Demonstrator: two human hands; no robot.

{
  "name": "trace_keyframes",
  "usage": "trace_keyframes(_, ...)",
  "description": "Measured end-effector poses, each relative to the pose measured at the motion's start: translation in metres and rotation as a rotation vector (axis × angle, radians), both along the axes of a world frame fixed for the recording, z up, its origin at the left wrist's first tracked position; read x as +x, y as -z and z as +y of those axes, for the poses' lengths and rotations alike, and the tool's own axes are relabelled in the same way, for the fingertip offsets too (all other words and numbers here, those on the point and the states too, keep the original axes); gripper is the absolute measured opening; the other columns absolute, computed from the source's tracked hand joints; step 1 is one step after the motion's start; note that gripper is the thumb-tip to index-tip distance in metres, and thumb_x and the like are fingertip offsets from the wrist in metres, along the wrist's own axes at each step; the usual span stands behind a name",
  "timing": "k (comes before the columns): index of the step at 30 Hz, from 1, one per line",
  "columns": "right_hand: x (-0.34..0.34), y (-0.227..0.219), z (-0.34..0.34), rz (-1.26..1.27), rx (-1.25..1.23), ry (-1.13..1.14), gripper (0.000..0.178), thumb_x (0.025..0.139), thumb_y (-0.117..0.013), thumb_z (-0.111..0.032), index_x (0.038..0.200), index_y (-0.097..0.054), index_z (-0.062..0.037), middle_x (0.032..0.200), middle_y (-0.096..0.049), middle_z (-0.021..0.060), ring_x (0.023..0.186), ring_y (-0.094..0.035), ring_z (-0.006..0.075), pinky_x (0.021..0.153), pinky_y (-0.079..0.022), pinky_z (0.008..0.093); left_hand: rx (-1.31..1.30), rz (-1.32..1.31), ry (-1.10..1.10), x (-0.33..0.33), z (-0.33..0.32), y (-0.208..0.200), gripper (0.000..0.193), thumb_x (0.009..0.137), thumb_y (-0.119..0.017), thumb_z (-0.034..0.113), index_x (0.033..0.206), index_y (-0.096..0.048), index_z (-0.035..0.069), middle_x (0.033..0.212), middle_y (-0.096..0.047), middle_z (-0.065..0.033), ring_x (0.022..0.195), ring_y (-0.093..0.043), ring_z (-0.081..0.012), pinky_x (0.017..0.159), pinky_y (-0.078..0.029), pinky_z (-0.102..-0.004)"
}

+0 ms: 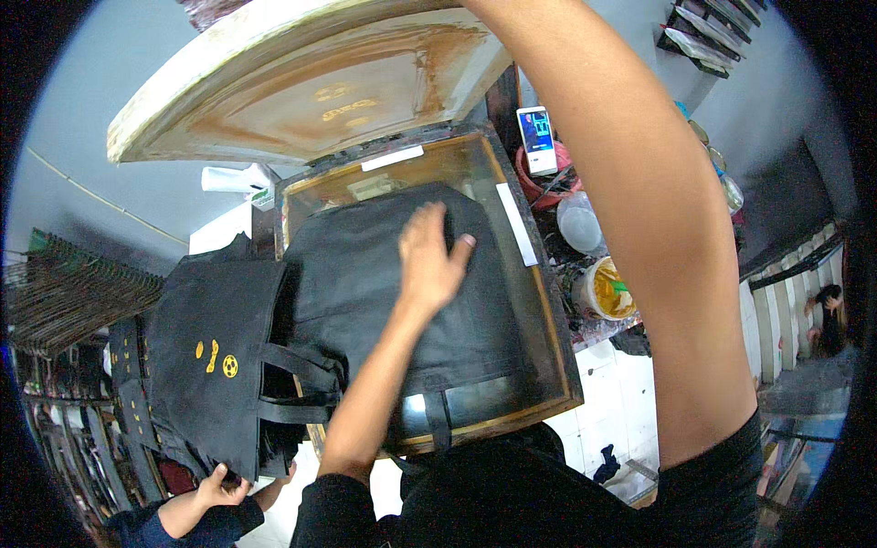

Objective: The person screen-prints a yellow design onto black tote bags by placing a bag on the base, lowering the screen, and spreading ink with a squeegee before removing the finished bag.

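Grey wall (100,128) behind glass-topped bench (539,365). Left grip (429,256) splayed, palm-down, nothing grasped; black tote bag (365,283) directly beneath. Right grip off-frame, can't tell. Risks: uneven palm drag creases bag; lost support drops raised printing screen (301,110) beyond left grip.

Impossible to read the small yellow print (213,357) beside a football emblem (230,366) on the leftward black tote bag (215,306), the yellow marks (349,110) on the printing screen (292,114), or the smartphone display (539,132).
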State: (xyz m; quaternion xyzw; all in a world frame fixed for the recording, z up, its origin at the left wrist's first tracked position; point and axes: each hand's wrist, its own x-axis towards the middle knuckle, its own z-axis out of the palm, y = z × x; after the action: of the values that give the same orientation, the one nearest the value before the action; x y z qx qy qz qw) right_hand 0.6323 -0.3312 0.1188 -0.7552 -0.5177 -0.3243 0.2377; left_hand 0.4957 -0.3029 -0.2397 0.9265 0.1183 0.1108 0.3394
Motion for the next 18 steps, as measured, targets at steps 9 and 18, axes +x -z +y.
trace_keyframes(9,0.004,0.003,0.004,0.022,0.003,0.031,0.029,0.086,-0.062,-0.019,0.096,-0.077,0.003,0.103,-0.071,0.0292,0.099,-0.07,0.0433,0.088,-0.055,0.0479,0.274,0.36,-0.133,0.104,0.033,0.029,0.136,0.068,-0.06,0.091,0.163,-0.016,0.004,0.17,-0.003,-0.0246,0.157,0.006,-0.0413,0.122,0.003,-0.065)
trace_keyframes(18,-0.001,0.001,-0.004,0.026,0.011,-0.025,0.028,0.086,-0.063,-0.018,0.099,-0.077,0.0027,0.107,-0.072,0.0279,0.104,-0.069,0.0422,0.091,-0.055,0.046,0.216,0.475,-0.236,0.134,0.025,0.017,0.134,0.067,-0.064,0.089,0.165,-0.014,0.012,0.17,-0.001,-0.023,0.155,0.006,-0.0496,0.114,0.003,-0.0778)
